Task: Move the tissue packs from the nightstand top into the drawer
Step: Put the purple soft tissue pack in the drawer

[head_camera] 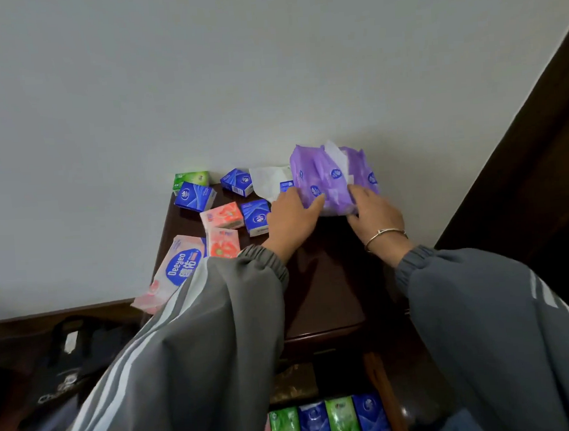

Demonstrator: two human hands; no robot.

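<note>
L hand (293, 221) and R hand (374, 214) both clamp the purple pack (332, 179): L fingers at its 9 o'clock side, R fingers curled on its 4 o'clock corner. On my feed that pack sits approx 1 o'clock on the nightstand top (327, 279), right by the wall (268, 83). It's puffy, crinkly plastic film w/ white tissue poking out the top. Can't tell if it's lifted off the wood.

Drawer (379, 376) is open at 6 o'clock, below the top's front edge. Inside, the drawer row (329, 422) stands upright side by side: pink sliver, green, blue, green, blue. All are glossy film, slim rectangular blocks. A brownish crinkled thing lies behind them; can't ID it.

Other packs lie on the dark polished wood, 8 to 11 o'clock:
- green pack (191, 179) and left blue pack (195, 195), touching, at the wall
- far blue pack (237, 181), tilted, beside a white tissue sheet (269, 183)
- near blue pack (256, 217), just beside L hand
- upper pink pack (221, 216) and lower pink pack (223, 242), floral print, touching
- Deeyeo pack (176, 268), bigger, flat, soft pink film, at 8 o'clock, partly under the grey L sleeve (190, 337)
</note>
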